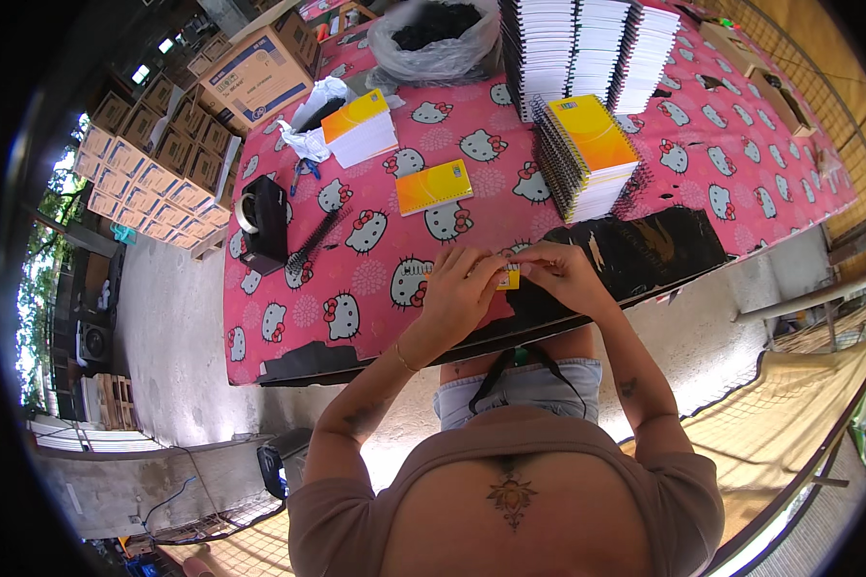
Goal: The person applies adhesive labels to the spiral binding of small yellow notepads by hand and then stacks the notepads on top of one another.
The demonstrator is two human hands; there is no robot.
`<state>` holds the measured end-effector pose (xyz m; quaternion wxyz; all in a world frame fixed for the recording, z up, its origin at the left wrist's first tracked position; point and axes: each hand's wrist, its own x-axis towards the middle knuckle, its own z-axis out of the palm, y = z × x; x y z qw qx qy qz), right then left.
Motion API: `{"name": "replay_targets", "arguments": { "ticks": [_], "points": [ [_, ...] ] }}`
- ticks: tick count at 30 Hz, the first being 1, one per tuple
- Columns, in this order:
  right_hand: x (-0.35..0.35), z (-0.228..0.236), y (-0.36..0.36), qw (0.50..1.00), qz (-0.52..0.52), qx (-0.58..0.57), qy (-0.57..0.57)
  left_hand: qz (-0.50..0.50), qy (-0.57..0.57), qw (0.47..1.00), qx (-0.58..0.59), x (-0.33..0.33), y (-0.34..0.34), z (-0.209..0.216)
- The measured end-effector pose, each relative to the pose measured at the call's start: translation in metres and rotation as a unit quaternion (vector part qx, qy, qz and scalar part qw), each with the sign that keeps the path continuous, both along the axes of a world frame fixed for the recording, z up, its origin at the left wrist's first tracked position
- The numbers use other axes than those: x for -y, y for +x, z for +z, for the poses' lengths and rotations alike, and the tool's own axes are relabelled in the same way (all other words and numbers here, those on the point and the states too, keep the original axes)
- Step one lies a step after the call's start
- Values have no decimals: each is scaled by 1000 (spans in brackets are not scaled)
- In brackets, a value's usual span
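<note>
Close to the table's front edge, my left hand (457, 290) and my right hand (565, 275) meet over a small yellow notebook (508, 279). Fingers of both hands are closed on its far edge and cover most of it; whether a coil runs through that edge I cannot make out. Beyond my hands lies a yellow-orange spiral notebook (435, 188), flat on the table. To the left, a bundle of loose black binding coils (319, 240) rests beside a black tape dispenser (263, 226).
Stacked spiral notebooks (592, 159) stand right of centre, with taller stacks (587, 58) behind. An unbound stack (361, 130), blue-handled scissors (305, 171) and a plastic bag of black coils (436, 43) lie farther back. Cardboard boxes (159, 159) are piled left of the pink table (366, 279).
</note>
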<state>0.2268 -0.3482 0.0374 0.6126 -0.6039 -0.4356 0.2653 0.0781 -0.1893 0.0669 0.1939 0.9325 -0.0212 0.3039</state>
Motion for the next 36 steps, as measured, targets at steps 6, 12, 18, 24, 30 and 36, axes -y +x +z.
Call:
{"name": "replay_targets", "arguments": {
  "ticks": [6, 12, 18, 24, 30, 36],
  "points": [
    [-3, 4, 18, 997, 43, 49, -28, 6, -16, 1000, 23, 3, 1, 0],
    [-6, 6, 12, 993, 58, 103, 14, -13, -20, 999, -39, 1, -4, 4],
    [-7, 24, -14, 967, -155, 199, -26, -2, -15, 999, -51, 7, 3, 25],
    [34, 86, 15, 820, -425, 365, 121, -38, 1, 972, 231, -12, 80, 99],
    [75, 40, 1, 992, -103, -11, 67, -183, 6, 973, 142, -29, 175, 59],
    [84, -122, -32, 904, 221, -250, -267, -236, -1, 968, 84, -27, 185, 49]
  ]
}}
